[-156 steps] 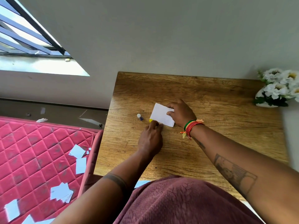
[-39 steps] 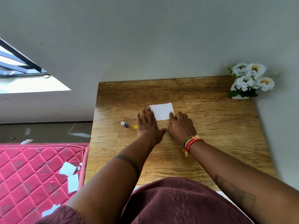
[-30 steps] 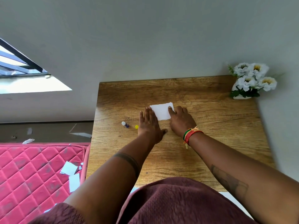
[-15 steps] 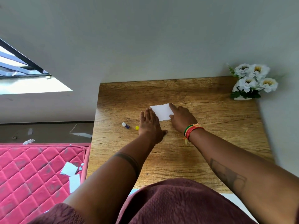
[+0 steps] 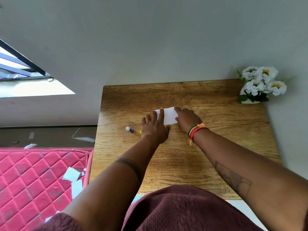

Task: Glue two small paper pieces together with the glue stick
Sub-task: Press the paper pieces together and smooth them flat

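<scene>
Paper: a white paper piece [image 5: 170, 115] lies flat on the wooden counter [image 5: 216, 130], just above the middle of the frame; whether it is one layer or two cannot be told.
Left hand: the left hand [image 5: 155, 129] rests palm down at the paper's left edge, fingers spread, one long finger laid across the left part of the sheet; its grip is open and flat, holding nothing.
Right hand: the right hand [image 5: 186, 120] lies palm down against the paper's right edge, forefinger reaching to the upper right corner, other fingers loosely extended on the wood; grip flat, pinching nothing.
Wrist: coloured thread bracelets [image 5: 195, 131] circle the right wrist.
Glue stick: the small glue stick [image 5: 129, 129], white top and blue body, lies on the counter left of the left hand, apart from it.
Cap: a small yellow piece [image 5: 140, 131] sits between the glue stick and the left hand, just beside the hand.
Flowers: white flowers in a pot [image 5: 260, 85] stand at the counter's upper right corner.
Mattress: a pink quilted mattress [image 5: 33, 180] fills the lower left, with paper scraps [image 5: 73, 179] scattered on it.
</scene>
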`<move>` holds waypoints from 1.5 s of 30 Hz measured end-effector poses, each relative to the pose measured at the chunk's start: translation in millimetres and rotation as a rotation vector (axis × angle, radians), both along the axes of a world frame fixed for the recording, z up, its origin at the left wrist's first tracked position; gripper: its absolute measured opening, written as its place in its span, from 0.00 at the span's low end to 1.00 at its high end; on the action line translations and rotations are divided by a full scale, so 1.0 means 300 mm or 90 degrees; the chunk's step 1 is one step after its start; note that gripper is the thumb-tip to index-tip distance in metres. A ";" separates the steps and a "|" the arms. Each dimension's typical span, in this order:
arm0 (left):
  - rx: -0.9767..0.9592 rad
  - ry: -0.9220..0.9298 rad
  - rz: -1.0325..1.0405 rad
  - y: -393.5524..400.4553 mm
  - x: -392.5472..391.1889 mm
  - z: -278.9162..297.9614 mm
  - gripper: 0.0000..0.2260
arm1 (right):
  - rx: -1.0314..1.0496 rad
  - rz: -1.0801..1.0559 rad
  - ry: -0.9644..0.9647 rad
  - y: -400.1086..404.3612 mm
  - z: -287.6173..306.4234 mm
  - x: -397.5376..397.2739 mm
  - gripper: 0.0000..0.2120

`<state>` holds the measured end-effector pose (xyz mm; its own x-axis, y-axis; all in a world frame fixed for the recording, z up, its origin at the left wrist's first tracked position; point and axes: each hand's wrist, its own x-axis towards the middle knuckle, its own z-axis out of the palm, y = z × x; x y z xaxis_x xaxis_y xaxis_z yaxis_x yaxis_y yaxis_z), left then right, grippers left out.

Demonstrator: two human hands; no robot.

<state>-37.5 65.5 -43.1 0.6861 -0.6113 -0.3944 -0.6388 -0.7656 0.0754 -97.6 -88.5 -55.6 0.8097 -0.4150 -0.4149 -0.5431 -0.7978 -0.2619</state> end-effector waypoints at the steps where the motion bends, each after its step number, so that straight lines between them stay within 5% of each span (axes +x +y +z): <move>1: 0.012 0.002 0.004 0.002 0.003 -0.004 0.39 | 0.001 -0.001 0.001 -0.001 0.000 0.002 0.25; 10: 0.027 -0.025 0.073 -0.004 0.002 -0.018 0.42 | 0.022 -0.009 -0.005 -0.014 -0.002 0.005 0.24; 29: 0.130 -0.013 0.008 -0.050 0.011 0.013 0.41 | -0.135 0.097 -0.027 0.068 -0.002 -0.136 0.28; 34: 0.073 -0.049 -0.057 -0.037 0.002 0.000 0.41 | -0.118 0.092 -0.006 0.064 0.030 -0.094 0.26; 39: 0.010 0.033 -0.120 0.006 -0.075 -0.050 0.35 | -0.123 0.098 0.020 0.074 0.050 -0.081 0.26; 45: 0.055 0.088 -0.099 -0.027 -0.064 -0.020 0.40 | -0.110 0.088 0.016 0.130 0.065 -0.088 0.30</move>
<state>-56.6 57.5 -49.1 0.5219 -0.6650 -0.5342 -0.7378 -0.6663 0.1085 -123.9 -49.5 -36.2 0.8545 -0.3670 -0.3676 -0.4296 -0.8971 -0.1032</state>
